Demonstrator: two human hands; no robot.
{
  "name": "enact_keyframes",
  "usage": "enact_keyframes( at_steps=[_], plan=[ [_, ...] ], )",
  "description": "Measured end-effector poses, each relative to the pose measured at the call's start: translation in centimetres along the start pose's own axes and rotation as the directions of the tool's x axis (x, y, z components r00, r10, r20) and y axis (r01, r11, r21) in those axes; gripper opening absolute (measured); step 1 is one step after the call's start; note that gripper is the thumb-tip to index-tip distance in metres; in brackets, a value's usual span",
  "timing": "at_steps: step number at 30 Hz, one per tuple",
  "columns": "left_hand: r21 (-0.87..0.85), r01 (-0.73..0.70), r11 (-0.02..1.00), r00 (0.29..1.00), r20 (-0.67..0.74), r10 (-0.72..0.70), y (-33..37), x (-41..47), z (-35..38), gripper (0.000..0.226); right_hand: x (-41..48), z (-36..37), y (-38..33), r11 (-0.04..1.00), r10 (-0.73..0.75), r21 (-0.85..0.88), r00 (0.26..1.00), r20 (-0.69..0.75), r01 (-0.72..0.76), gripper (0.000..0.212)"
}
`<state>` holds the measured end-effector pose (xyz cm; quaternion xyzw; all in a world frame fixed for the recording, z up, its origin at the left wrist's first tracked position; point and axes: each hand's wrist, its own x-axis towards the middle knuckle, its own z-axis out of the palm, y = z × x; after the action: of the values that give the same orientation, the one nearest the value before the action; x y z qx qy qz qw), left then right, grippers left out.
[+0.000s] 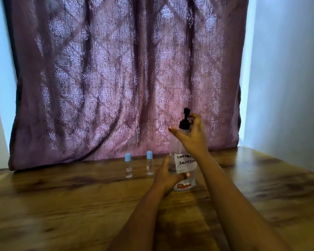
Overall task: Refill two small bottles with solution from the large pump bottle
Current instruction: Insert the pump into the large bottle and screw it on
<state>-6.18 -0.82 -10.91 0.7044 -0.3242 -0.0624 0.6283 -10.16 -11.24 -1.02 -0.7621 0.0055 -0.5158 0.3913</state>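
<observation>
Both forearms are reaching in from 6 o'clock, low in the view, toward the large pump bottle, which is standing upright on the desk a little right of the middle. The left grip is curling round its lower body, with the thumb lying across the front under the handwritten label. The right grip is closing round the black pump collar at the neck, thumb up beside the pump stem. Whether it is turning the collar or only holding it, I cannot tell.

At about 9 o'clock from the big bottle, near but not touching it, one small bottle and the other small bottle are standing apart from each other, both upright and both wearing blue caps. They are looking nearly empty, though they are too small to judge surely.

So I am judging that the task is only beginning: nothing is being filled, and both refills are waiting. As I see it, only the caps are standing in the way of filling.

Behind, at 12 o'clock, a purple patterned curtain is hanging down to the desk, with pale wall at 3 o'clock.
</observation>
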Motion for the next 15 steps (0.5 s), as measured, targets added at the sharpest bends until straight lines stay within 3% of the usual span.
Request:
enact_keyframes(
  at_steps=[5, 11, 15],
  plan=[
    [-0.008, -0.004, 1.000, 1.000, -0.012, 0.003, 0.17, -0.17, -0.01, 0.089, -0.21, 0.07, 0.31, 0.999, 0.022, 0.035, 1.000, 0.010, -0.022, 0.032],
    [0.034, -0.005, 0.999, 1.000, -0.016, 0.006, 0.35, -0.32, -0.07, 0.085, -0.01, 0.13, 0.03, 0.998, 0.058, 0.005, 0.996, -0.062, -0.058, 0.043],
    [0.050, -0.014, 0.999, 1.000, -0.024, 0.015, 0.25, -0.31, 0.01, 0.083, -0.17, 0.04, 0.05, 0.994, 0.089, 0.063, 0.996, -0.013, -0.088, 0.040]
  ],
)
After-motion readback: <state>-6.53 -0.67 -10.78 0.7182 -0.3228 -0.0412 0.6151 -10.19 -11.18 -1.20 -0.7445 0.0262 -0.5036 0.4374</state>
